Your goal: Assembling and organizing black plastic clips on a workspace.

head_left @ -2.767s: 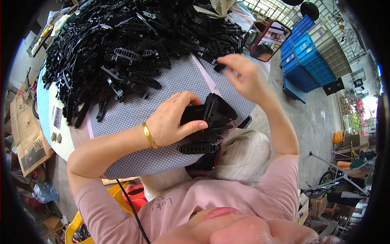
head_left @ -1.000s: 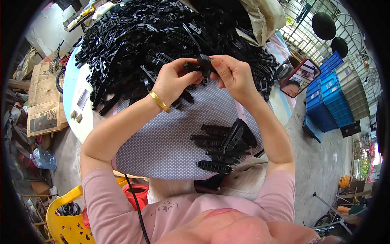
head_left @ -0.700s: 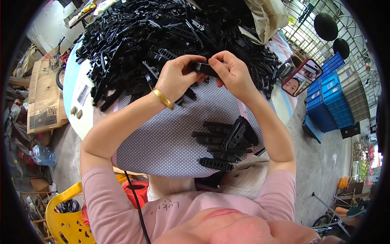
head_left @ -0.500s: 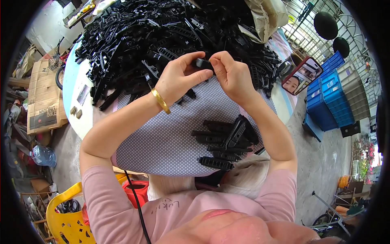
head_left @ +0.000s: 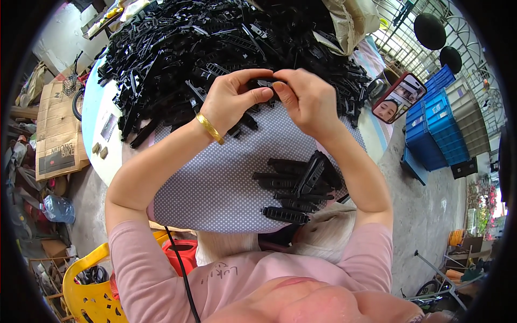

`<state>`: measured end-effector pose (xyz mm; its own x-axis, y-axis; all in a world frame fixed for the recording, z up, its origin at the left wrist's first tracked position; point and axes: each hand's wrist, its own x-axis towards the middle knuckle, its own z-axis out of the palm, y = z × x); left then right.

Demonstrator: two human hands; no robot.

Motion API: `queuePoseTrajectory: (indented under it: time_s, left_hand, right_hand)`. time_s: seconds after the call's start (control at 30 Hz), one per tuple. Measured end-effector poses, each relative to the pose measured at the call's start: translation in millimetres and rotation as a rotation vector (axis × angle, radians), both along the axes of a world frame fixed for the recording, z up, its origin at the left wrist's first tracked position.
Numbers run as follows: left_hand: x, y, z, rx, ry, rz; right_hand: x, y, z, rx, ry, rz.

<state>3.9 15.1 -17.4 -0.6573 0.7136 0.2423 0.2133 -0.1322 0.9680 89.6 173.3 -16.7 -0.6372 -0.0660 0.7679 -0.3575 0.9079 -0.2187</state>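
Observation:
Both my hands meet over the near edge of a big heap of black plastic parts (head_left: pixel 172 59). Between them is a small black plastic part (head_left: pixel 264 83), mostly hidden by my fingers. My left hand (head_left: pixel 231 99) pinches its left end, thumb and fingers curled round it. At the other end my right hand (head_left: pixel 309 99) grips it with bent fingers, the thumb pointing toward the left hand. Nearer to me, by my right forearm, lies a small pile of long black slotted plastic pieces (head_left: pixel 285 215) on the dotted cloth (head_left: pixel 210 183).
A phone (head_left: pixel 399 98) stands at the table's right side. Blue crates (head_left: pixel 431 126) are stacked beyond it. A brown sack (head_left: pixel 353 24) leans at the back right of the heap. To my left are a cardboard box (head_left: pixel 56 129) and a yellow chair (head_left: pixel 81 285).
My right hand has turned over the part, its thumb now extended and its fingers reaching left. The fingertips of both hands have come together above the part.

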Motion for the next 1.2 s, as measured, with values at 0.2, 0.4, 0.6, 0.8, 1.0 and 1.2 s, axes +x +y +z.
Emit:
queuePoseTrajectory:
  time_s: [0.2, 0.4, 0.6, 0.8, 1.0, 1.2]
  left_hand:
    - [-6.8, -3.2, 11.0, -0.044, 0.260, 0.020]
    - [-8.7, -3.7, 15.5, -0.210, 0.396, 0.063]
    - [-13.0, -2.8, 8.8, -0.045, 0.485, 0.065]
    - [-9.6, -4.4, 16.9, -0.080, 0.301, -0.031]
    - [30.3, 1.5, 2.0, -0.292, 0.338, -0.211]
    - [36.6, -0.1, -18.3, -0.266, 0.784, -0.465]
  right_hand:
    - [-2.1, 22.0, 9.4, -0.323, -0.245, 0.250]
    - [-0.5, 21.7, 10.7, -0.338, -0.473, 0.229]
    - [2.2, 16.4, 8.0, -0.335, -0.336, 0.195]
    - [-0.2, 25.3, 8.4, -0.510, -0.521, 0.299]
    - [-19.5, 80.7, 4.7, -0.557, -0.180, -0.009]
    - [-53.3, 108.2, -16.8, 0.009, 0.003, -0.349]
